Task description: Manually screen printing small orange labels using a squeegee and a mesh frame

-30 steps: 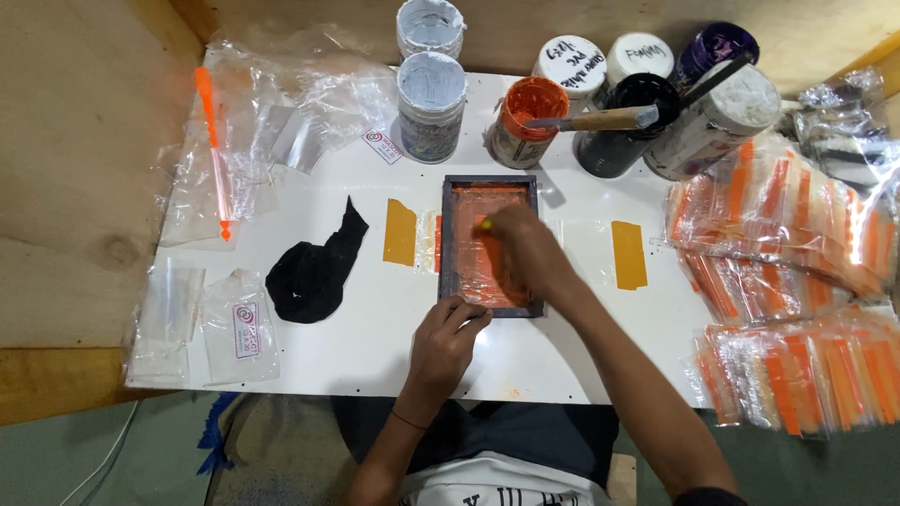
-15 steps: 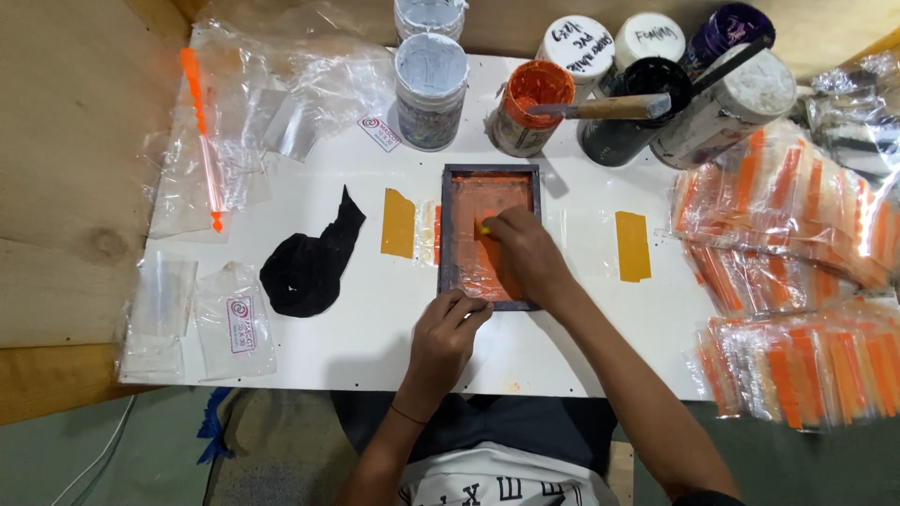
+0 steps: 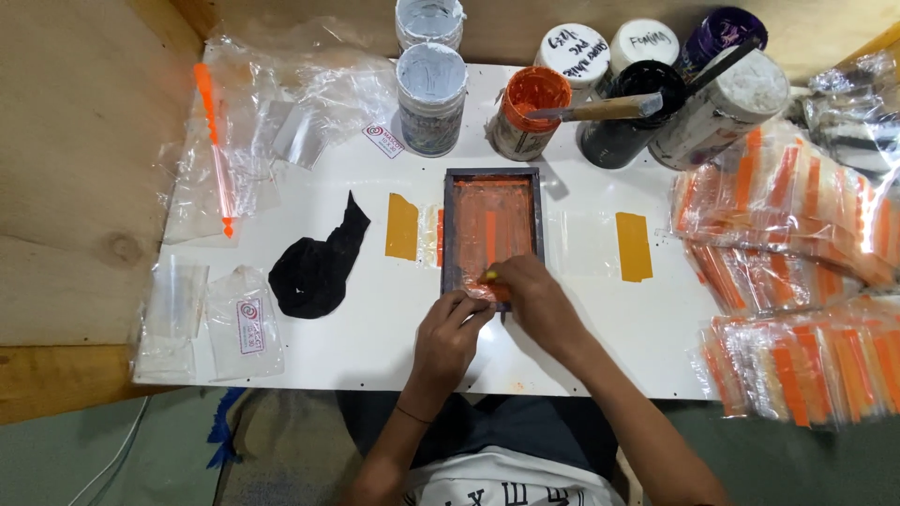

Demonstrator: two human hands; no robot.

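L hand (image 3: 448, 330) w/ fingers flat, pins the frame's near edge; R hand (image 3: 530, 298) w/ fingers pinched on a small squeegee at that same end. Frame (image 3: 491, 230) lies mid-table (image 3: 600, 337), mesh orange throughout. Printed bags (image 3: 797, 281) piled right, clear bags (image 3: 272, 131) left, orange pot (image 3: 527, 111) beyond.

Dark-framed screen (image 3: 492, 234), orange ink inside; black rag (image 3: 317, 267) at my nine o'clock; mustard-yellow tape (image 3: 634, 245) at three.

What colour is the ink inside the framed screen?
Orange, in the framed screen; head view.
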